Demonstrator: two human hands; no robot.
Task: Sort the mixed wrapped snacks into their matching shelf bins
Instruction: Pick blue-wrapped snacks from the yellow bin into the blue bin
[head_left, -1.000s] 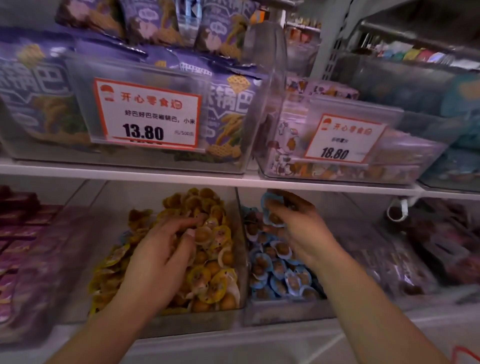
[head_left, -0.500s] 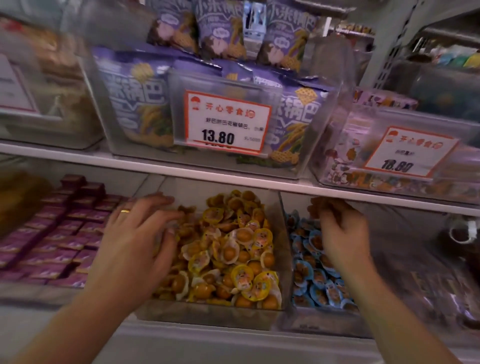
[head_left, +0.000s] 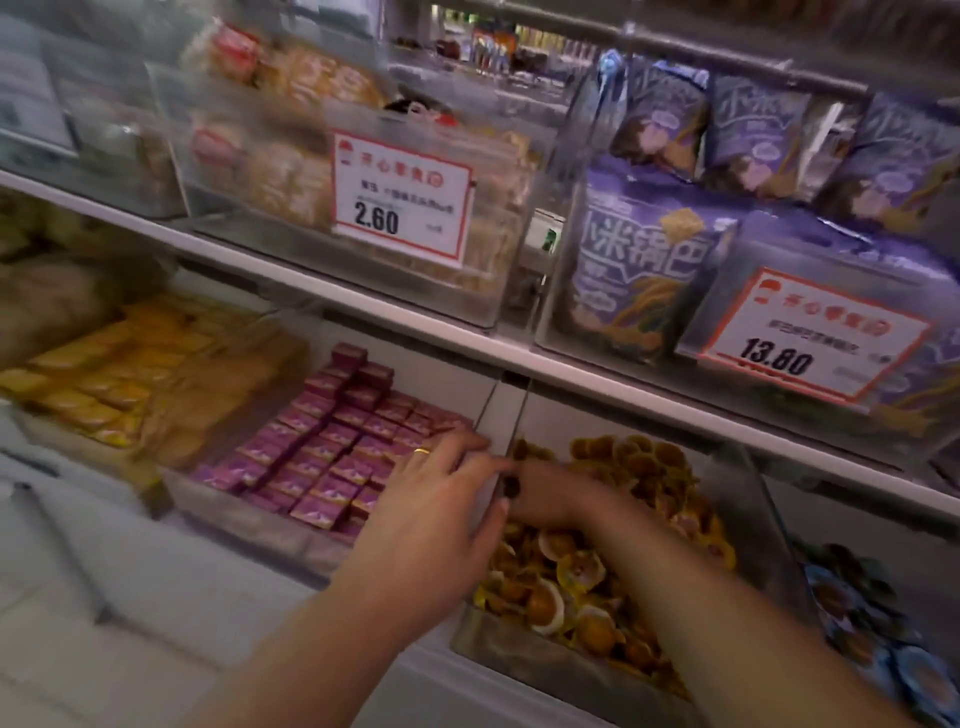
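At a snack aisle's lower shelf, a person's two hands meet over the clear divider between two bins, seen from the head camera. The left hand (head_left: 441, 514), a ring on one finger, reaches toward twelve o'clock with fingers extended and fairly straight over the wall between the purple-box bin (head_left: 249, 519) and the orange-snack bin (head_left: 545, 660); whether it has hold of anything cannot be told. The right hand (head_left: 545, 493) sits just beside it at three o'clock, fingers curled down into the orange wrapped snacks (head_left: 561, 587), with small dark pieces showing at its fingertips; the blur hides whether it pinches one. The purple boxes (head_left: 322, 457) lie in neat rows at nine o'clock of the hands, and blue wrapped snacks (head_left: 857, 618) fill the bin at four o'clock.

The step looks like picking strays from the orange pile. It would go best with a fingertip pinch on one wrapper, lifted straight up before crossing the divider.

Room is tight: the upper shelf edge (head_left: 597, 374) overhangs at twelve o'clock, and bin walls stand close on both sides. Open space lies toward six o'clock.
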